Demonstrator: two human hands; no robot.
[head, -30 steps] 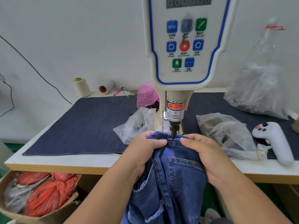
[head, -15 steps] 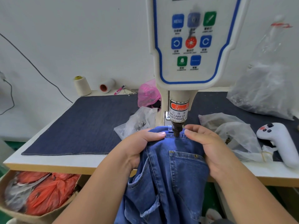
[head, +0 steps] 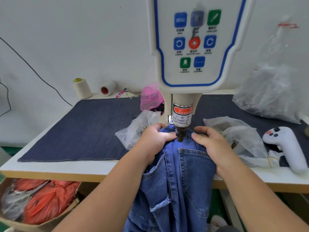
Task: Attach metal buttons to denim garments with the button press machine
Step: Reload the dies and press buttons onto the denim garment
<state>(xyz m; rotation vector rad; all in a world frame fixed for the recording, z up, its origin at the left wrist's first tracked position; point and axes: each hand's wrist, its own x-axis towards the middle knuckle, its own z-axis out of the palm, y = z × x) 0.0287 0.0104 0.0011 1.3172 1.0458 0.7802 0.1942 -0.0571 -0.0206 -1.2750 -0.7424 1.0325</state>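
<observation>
On the white table (head: 50,168), a dark denim mat (head: 80,129); wall probably white.

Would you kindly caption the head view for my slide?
Both hands, left and right, grip jeans under the press head.

Blue jeans (head: 184,173), dark navy mat (head: 80,131), pink bag (head: 151,97).
</observation>
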